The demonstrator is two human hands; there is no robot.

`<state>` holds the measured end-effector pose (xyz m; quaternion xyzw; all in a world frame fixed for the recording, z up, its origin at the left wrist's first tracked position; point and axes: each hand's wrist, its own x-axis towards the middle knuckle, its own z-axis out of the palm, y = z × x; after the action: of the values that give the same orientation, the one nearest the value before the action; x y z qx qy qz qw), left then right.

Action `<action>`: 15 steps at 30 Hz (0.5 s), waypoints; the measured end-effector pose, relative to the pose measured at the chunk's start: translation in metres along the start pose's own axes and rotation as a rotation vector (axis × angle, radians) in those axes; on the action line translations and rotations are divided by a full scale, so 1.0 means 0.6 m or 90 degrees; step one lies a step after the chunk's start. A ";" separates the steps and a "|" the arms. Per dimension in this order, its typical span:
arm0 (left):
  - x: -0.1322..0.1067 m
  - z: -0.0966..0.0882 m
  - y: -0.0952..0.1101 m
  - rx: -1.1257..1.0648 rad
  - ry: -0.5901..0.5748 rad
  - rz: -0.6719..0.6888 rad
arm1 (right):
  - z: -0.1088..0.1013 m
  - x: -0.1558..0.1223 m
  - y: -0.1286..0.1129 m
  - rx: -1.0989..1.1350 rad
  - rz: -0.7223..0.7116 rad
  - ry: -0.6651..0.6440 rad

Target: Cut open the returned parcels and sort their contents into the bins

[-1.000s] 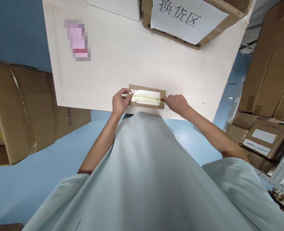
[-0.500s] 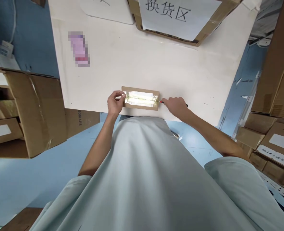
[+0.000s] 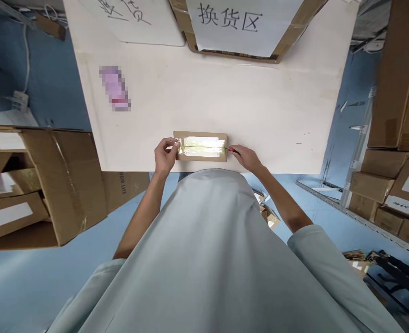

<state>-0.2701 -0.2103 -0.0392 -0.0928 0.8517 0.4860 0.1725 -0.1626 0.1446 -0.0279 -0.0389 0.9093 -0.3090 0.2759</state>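
Observation:
A small flat cardboard box (image 3: 200,157) lies near the front edge of the white table, shiny clear tape running along its top. My left hand (image 3: 165,155) grips the box's left end, thumb and fingers closed on it. In my closed right hand (image 3: 247,158) is a slim red-and-black utility knife (image 3: 232,150). The knife's tip points left and meets the tape at the box's right end. A thin dark line runs along the middle of the tape. The blade itself is too small to make out clearly.
On the white table (image 3: 207,92), a blurred pink-purple item (image 3: 115,88) lies at the left. A large carton with a paper sign (image 3: 239,23) stands at the back beside a white board (image 3: 138,27). An open carton (image 3: 65,185) is at left; stacked boxes (image 3: 374,185) are at right.
The head view has shifted, so the table sits lower in the picture. My right hand and the knife have come slightly closer to the box's right end. My left hand keeps its hold.

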 end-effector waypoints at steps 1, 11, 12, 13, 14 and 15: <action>0.003 -0.006 -0.005 -0.006 0.002 -0.004 | 0.007 -0.001 -0.009 0.027 -0.001 0.026; 0.024 -0.049 -0.042 -0.066 0.035 -0.038 | 0.010 0.002 -0.067 0.223 0.010 0.176; 0.026 -0.050 -0.046 -0.071 0.038 -0.037 | 0.008 0.003 -0.064 0.226 0.048 0.185; 0.028 -0.052 -0.050 -0.074 0.041 -0.034 | 0.008 0.005 -0.060 0.235 0.083 0.183; 0.030 -0.054 -0.055 -0.076 0.048 -0.030 | 0.010 0.007 -0.058 0.252 0.110 0.172; 0.033 -0.057 -0.061 -0.074 0.057 -0.022 | 0.013 0.010 -0.058 0.278 0.126 0.154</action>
<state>-0.2833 -0.2581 -0.0596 -0.1386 0.8272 0.5270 0.1370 -0.1669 0.1108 -0.0156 0.1477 0.8468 -0.4718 0.1962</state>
